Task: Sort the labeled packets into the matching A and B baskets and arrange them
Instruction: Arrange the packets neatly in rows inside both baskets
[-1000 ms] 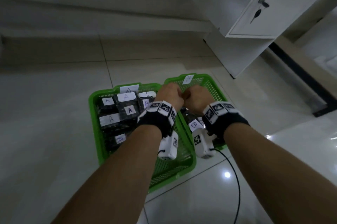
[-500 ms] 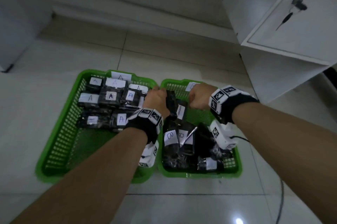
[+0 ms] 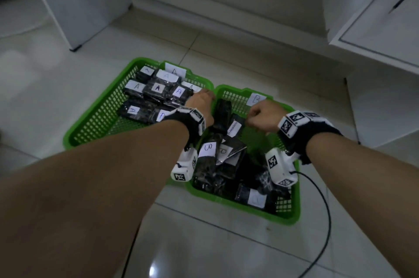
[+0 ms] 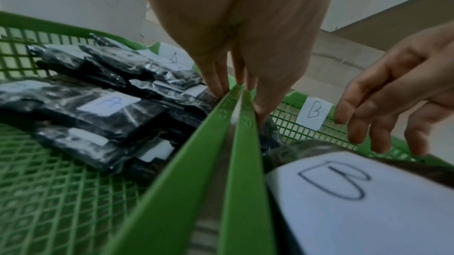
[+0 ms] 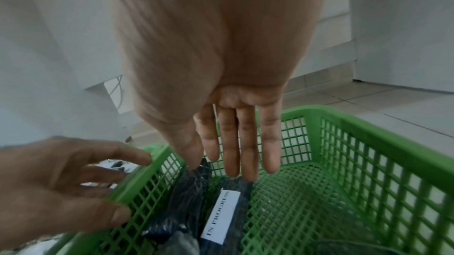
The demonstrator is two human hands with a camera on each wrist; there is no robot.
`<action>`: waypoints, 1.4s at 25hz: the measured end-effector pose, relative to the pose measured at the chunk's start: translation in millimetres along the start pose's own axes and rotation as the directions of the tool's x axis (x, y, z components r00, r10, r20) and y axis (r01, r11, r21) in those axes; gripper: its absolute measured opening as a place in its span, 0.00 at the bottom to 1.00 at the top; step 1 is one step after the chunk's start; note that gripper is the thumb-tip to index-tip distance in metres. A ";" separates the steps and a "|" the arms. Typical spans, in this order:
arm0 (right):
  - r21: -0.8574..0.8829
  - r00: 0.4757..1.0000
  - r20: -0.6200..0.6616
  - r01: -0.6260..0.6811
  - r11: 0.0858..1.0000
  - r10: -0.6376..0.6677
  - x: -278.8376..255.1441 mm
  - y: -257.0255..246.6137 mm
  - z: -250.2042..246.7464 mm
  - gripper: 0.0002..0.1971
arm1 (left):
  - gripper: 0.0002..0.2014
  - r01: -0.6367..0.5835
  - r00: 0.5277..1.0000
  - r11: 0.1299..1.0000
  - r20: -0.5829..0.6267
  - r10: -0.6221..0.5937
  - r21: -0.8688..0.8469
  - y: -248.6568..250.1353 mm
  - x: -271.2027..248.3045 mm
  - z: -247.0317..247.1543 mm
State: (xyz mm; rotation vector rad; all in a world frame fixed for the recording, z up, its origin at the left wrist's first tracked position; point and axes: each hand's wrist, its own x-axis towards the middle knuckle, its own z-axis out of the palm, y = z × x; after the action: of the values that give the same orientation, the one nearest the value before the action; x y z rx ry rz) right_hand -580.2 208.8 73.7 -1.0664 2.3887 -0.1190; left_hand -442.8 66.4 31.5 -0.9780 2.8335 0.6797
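Observation:
Two green mesh baskets stand side by side on the floor. The A basket (image 3: 74, 135) holds black packets labeled A (image 3: 158, 89). Black packets labeled B (image 3: 208, 148) lie in the B basket (image 3: 292, 216). My left hand (image 3: 201, 103) straddles the two touching rims (image 4: 236, 115), fingers on the A side and thumb on the B side, pinching them. Over the far end of the B basket hangs my right hand (image 3: 260, 117), with straight fingers (image 5: 236, 152) pointing down and holding nothing. Its thumb touches an upright dark packet (image 5: 186, 197) beside the one marked IN PROGRESS (image 5: 221, 218).
Paper tags A (image 3: 174, 71) and B (image 4: 313, 112) are fixed to the baskets' far walls. A white cabinet (image 3: 374, 28) stands at the right and another white unit (image 3: 79, 1) at the back left. A black cable (image 3: 324, 221) trails over the tiles.
My hands, close together a second ago, have parted: the right one moved right over the B basket while the left stayed at the rims. The head view has dropped and shifted.

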 end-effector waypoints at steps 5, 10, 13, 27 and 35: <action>-0.010 0.998 -0.018 0.067 0.998 -0.067 -19.4 -9.0 5.9 0.04 | 0.43 -0.069 0.991 0.993 0.117 0.058 0.093 -9.3 -7.6 -7.5; -0.250 0.982 -0.012 0.179 0.951 -0.188 -33.7 -6.1 28.5 0.10 | 0.43 -0.076 0.994 0.995 0.086 0.070 0.066 -10.6 -10.6 -0.5; -0.199 0.975 -0.039 0.207 0.958 -0.218 -54.2 1.1 40.0 0.15 | 0.43 -0.053 0.993 0.998 0.104 0.055 -0.027 -10.4 -24.0 -0.1; 0.020 0.993 -0.114 0.041 0.999 -0.038 -70.1 -13.3 66.2 0.14 | 0.42 -0.177 0.965 0.984 0.193 0.176 -0.009 -13.6 -37.6 -5.5; 0.247 0.992 -0.033 -0.107 0.963 0.119 -57.1 -6.1 68.4 0.41 | 0.31 -0.271 0.961 0.963 0.064 0.269 0.012 -26.6 -59.0 -0.4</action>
State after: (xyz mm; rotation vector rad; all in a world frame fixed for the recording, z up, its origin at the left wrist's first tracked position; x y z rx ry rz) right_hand -510.7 254.1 40.5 -0.8192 2.3954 -0.3922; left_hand -379.8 81.3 33.6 -0.5594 2.9403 0.6872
